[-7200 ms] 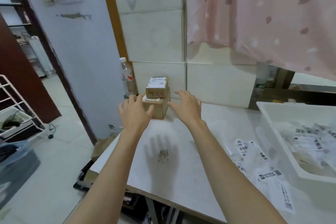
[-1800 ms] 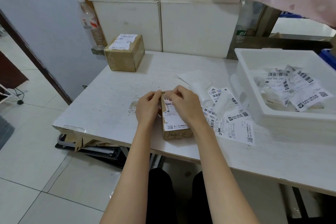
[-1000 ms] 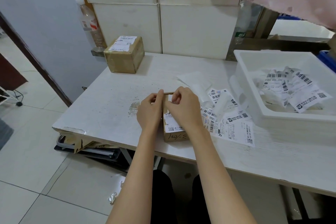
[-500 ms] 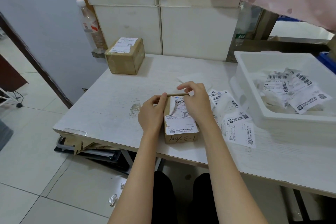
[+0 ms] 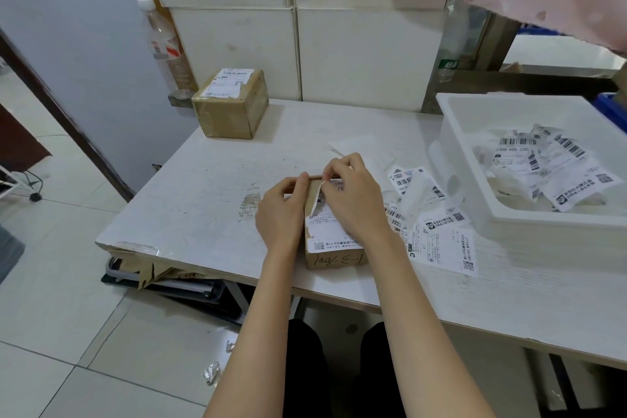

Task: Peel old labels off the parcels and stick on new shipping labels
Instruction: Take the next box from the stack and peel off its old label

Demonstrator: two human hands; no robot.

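Label (image 5: 330,229) corner between right hand (image 5: 353,200) fingertips

Near the front edge of a table (image 5: 203,200), a small parcel (image 5: 334,256) with a label (image 5: 327,231) on top, left hand (image 5: 280,214) against its left side, right hand (image 5: 353,200) over the label's far end. At the far left corner, a second parcel (image 5: 230,105), with a bottle (image 5: 166,47) just behind. To the right, loose labels (image 5: 441,231) on the tabletop, then a bin (image 5: 475,132) with more labels inside.

I count two cardboard parcels: one (image 5: 334,234) at frame centre, one (image 5: 230,105) upper left. One white bin (image 5: 475,159) right, one plastic bottle (image 5: 166,47) upper left.
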